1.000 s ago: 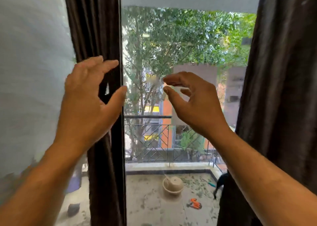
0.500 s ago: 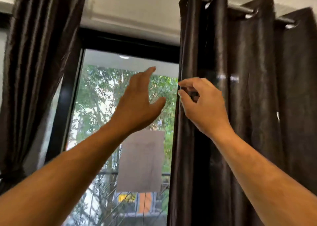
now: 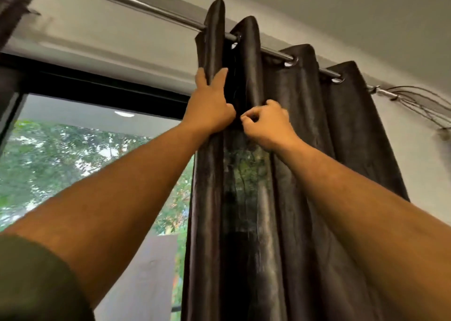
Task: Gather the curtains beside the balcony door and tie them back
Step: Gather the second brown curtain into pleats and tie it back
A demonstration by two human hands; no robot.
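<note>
Bunching the curtain [image 3: 300, 174] up high, near the rod [image 3: 156, 10], R of the door. L hand [image 3: 207, 108] fingers wrap the front fold; R hand [image 3: 266, 123] pinches the next fold. Slide folds together w/ both hands, gently, then tie lower down.

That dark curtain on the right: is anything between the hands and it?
Nothing visible. The left hand already grips the leading fold of the dark curtain below the rod, and the right hand pinches the next fold.
</note>
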